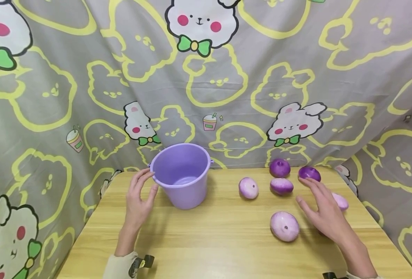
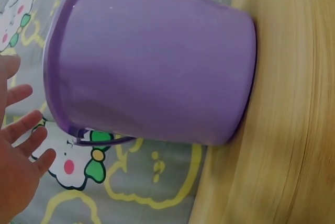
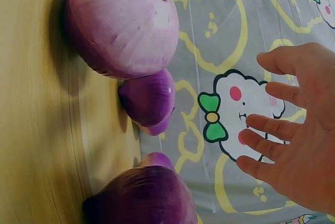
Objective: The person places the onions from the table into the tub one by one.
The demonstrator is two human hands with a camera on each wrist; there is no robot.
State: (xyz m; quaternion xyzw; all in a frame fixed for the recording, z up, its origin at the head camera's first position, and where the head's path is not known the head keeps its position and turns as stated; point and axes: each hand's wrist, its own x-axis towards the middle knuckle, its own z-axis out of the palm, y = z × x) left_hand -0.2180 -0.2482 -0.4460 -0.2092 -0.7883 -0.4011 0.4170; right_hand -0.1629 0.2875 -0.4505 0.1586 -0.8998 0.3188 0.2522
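A purple bucket stands upright on the table, its open top showing a bare inside. My left hand is beside the bucket's left rim with fingers loosely spread; in the left wrist view the hand is apart from the bucket. My right hand hovers among several purple onions, fingers spread and holding nothing. Nearest it are a pale onion to its left, a dark onion beyond the fingertips, and another onion partly hidden behind the hand. The right wrist view shows a large pale onion and a dark onion.
More onions lie toward the back: a pale onion right of the bucket, a purple-and-white onion and a dark onion near the rear edge. A patterned grey curtain rises behind and beside the wooden table.
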